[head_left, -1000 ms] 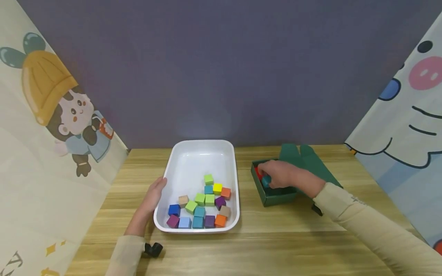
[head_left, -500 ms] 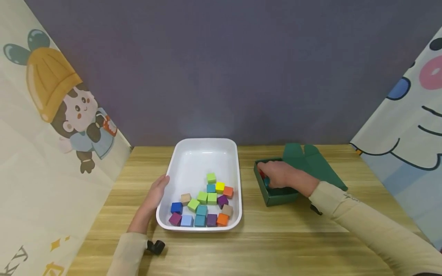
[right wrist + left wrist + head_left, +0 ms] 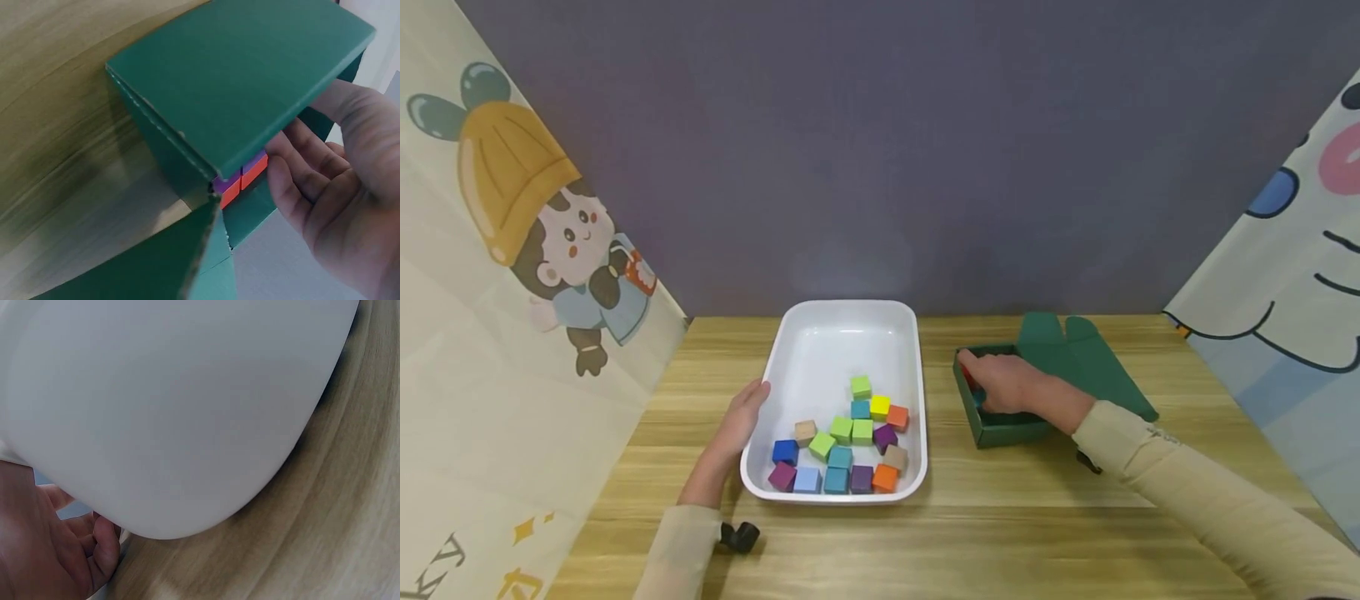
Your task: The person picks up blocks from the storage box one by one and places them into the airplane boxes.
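My left hand [image 3: 745, 421] grips the left rim of a white tray [image 3: 790, 367], which holds loose colored wooden cubes [image 3: 841, 431]. In the left wrist view, curled fingers [image 3: 106, 547] lie at the underside of the tray's edge. On the right, my right hand [image 3: 1007, 383] reaches down into an open green cardboard box [image 3: 1011, 432]. A red cube [image 3: 967, 377] and a teal cube [image 3: 980, 397] show inside by the fingers. The right wrist view shows purple [image 3: 253, 162] and red-orange cubes [image 3: 231, 192] in the box; the fingertips are hidden by its wall, so I cannot tell what they pinch.
The box's lid [image 3: 1093, 367] lies folded back to the right, with a flap [image 3: 1041, 333] standing at the back. A dark wall [image 3: 880, 167] rises behind the wooden table [image 3: 865, 550]. Printed cartoon panels stand at both sides.
My right hand has sunk further into the box over the teal cube, with less of that cube and the red one showing. My left hand stays on the tray. The head view has shifted slightly.
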### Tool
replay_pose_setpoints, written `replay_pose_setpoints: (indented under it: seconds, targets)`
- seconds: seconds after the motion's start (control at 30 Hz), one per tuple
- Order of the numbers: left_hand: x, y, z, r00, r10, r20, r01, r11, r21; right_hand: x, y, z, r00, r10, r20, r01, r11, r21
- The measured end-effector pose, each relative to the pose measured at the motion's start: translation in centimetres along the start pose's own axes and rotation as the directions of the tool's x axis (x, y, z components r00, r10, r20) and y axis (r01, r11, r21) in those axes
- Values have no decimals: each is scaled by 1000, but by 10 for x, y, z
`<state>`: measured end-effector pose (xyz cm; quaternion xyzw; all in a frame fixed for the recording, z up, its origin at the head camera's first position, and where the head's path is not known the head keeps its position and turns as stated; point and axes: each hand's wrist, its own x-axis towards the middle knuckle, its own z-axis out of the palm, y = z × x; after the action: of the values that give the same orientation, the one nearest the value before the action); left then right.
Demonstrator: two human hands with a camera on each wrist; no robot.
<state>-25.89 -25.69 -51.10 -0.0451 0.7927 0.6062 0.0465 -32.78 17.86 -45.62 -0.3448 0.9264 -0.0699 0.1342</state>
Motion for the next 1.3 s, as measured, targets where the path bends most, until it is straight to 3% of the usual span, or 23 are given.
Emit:
replay_pose_setpoints:
  seconds: [0.3, 0.47, 0.77, 1.03, 1.17, 1.3]
  targets:
    - [1, 0, 0, 1000, 2, -1, -2, 1000, -16, 0, 2, 4, 1000, -2, -7, 2, 1000, -14]
    - [-3, 2, 0, 1000, -21, 19, 21, 999, -37, 1, -8, -5, 1000, -2, 3, 2, 998, -68]
    - [-1, 2, 0, 1000, 14, -12, -14, 1000, -20, 12, -72, -38, 984, -157, -79, 147, 982, -115]
    - [0, 4, 0, 1000, 8, -14, -8, 1000, -12, 51, -140, -39, 974, -225, 41, 227, 972, -65]
    - [-1, 2, 1, 1000, 3, -12, -4, 1000, -8, 72, -154, -31, 971, -226, 81, 231, 972, -51]
    - [0, 1, 2, 1000, 18, -19, -18, 999, -28, 89, -155, -25, 975, -202, 94, 207, 977, -52]
